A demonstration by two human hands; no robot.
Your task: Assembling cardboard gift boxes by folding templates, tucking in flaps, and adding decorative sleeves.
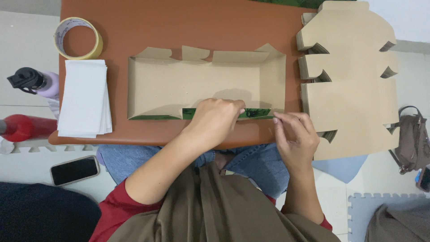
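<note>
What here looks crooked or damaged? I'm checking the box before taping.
Nothing looks damaged or spilled. The half-folded cardboard box sits square on the table; both hands work its near wall, whose green-printed flap is folded over.

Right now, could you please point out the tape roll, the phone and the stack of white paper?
tape roll (79, 54): head view, on its front rim.
phone (75, 170): head view, middle of its dark screen.
stack of white paper (84, 97): head view, centre of the top sheet.

Half-folded cardboard box (197, 85), plain brown inside, green printed outside, lying open side up on the worktop (179, 27), side walls raised, near flap folded inward
</note>
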